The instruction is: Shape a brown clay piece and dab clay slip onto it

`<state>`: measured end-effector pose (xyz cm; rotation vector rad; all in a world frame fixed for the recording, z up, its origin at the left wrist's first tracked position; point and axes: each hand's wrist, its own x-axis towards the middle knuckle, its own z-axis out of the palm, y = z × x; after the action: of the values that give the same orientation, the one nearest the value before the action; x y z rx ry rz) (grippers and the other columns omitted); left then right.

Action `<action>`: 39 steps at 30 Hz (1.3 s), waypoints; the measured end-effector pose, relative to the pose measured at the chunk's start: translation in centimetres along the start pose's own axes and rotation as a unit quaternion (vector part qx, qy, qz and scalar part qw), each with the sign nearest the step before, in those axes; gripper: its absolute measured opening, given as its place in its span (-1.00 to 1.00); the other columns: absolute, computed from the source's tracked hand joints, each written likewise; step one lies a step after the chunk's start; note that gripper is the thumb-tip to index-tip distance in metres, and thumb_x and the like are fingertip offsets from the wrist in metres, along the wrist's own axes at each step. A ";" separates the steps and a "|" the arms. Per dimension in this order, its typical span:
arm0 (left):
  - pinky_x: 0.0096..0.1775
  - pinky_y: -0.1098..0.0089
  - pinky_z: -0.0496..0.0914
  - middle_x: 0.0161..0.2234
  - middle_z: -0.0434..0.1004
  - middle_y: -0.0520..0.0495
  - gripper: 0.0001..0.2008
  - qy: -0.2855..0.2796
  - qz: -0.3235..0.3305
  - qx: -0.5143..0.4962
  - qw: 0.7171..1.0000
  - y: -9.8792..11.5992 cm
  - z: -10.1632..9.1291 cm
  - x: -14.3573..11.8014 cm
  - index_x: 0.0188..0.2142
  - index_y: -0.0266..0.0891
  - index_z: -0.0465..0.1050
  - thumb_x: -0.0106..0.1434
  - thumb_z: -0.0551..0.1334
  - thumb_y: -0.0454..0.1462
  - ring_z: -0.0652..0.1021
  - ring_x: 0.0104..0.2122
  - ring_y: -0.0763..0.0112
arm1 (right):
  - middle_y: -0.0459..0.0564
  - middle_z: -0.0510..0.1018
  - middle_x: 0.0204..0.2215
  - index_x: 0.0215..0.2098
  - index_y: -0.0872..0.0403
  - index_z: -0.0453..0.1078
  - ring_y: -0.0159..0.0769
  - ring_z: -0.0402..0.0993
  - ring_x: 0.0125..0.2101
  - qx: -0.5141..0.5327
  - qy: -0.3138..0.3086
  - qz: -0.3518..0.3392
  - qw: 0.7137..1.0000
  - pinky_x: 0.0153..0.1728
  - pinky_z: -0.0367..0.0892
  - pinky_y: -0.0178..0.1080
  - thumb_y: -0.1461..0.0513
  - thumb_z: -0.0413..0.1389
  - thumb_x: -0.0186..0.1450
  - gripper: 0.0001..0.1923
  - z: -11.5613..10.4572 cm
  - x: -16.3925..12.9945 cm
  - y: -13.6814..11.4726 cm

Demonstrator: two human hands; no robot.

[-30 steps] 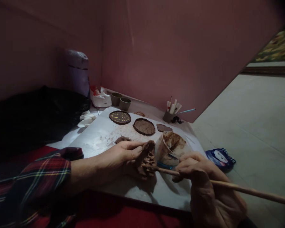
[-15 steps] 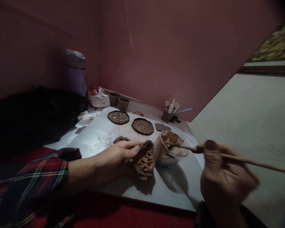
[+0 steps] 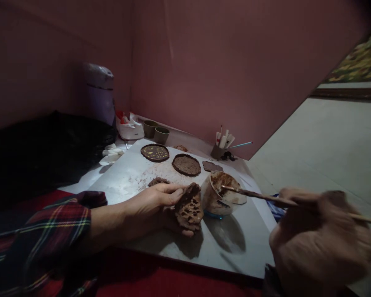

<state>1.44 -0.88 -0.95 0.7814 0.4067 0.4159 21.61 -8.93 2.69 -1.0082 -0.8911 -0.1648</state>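
Note:
My left hand [image 3: 160, 200] is closed round a lump of brown clay [image 3: 190, 210], its pitted, wet-looking face turned toward the right. In my right hand [image 3: 323, 241], slightly blurred, I grip a long thin paintbrush [image 3: 250, 194] with a clay-smeared handle. The brush slants left, and its tip shows against the mouth of a plastic cup [image 3: 208, 198]; whether it touches the inside I cannot tell. Brown smears coat the cup, which stands just right of the lump. Behind my left fingers lies a small heap of brown clay [image 3: 158, 181].
Two round brown rimmed pieces, one with yellow specks [image 3: 155, 153] and one plain [image 3: 186, 165], lie on the white board [image 3: 130, 161]. A flat brown scrap [image 3: 212, 166], two small pots [image 3: 161, 135] and a holder with pens [image 3: 218, 152] stand farther back. Black plastic [image 3: 49, 152] covers the left.
My right hand has moved right and toward me, drawing the brush partly back from the cup. The left hand with the clay lump stays almost still.

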 end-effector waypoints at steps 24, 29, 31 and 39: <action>-0.31 0.23 0.53 -0.29 0.53 -0.24 -0.77 0.028 0.013 0.007 0.999 0.0 0.1 0.0 -0.10 -0.37 0.47 0.30 0.14 -0.32 0.58 -0.37 0.28 | -0.07 0.47 -0.49 -0.38 0.05 0.39 -0.28 0.40 -0.37 0.034 -0.329 -0.107 0.938 -0.33 0.31 -0.18 0.21 -0.01 0.37 -0.79 -1.2 -2.9 0.2; -0.30 0.24 0.52 -0.29 0.53 -0.25 -0.71 0.020 0.010 0.012 1.000 -0.1 0.1 0.0 -0.01 -0.35 0.44 0.32 0.13 -0.31 0.58 -0.37 0.29 | -0.10 0.44 -0.51 -0.36 0.08 0.41 -0.32 0.40 -0.43 0.059 -0.325 -0.118 0.937 -0.33 0.31 -0.17 0.25 0.09 0.33 -0.89 -1.2 -3.0 0.7; -0.30 0.23 0.52 -0.29 0.52 -0.24 -0.71 0.015 0.011 0.008 1.000 -0.1 0.0 0.0 -0.02 -0.36 0.45 0.33 0.11 -0.30 0.57 -0.37 0.29 | -0.11 0.43 -0.52 -0.36 0.08 0.42 -0.33 0.40 -0.46 0.066 -0.319 -0.112 0.939 -0.34 0.31 -0.18 0.24 0.09 0.32 -0.88 -1.2 -3.1 0.7; -0.26 0.22 0.50 -0.29 0.51 -0.24 -0.72 0.001 0.008 0.006 1.000 0.0 0.1 0.0 -0.02 -0.39 0.42 0.33 0.10 -0.32 0.57 -0.33 0.26 | -0.15 0.39 -0.60 -0.51 0.01 0.37 -0.34 0.35 -0.56 0.081 -0.199 -0.099 0.972 -0.44 0.25 -0.17 0.19 0.05 0.32 -0.76 -1.1 -1.6 -0.8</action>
<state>1.44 -0.94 -0.87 0.7972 0.4042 0.4300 20.81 -10.69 1.84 -0.8109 -1.3507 -0.0563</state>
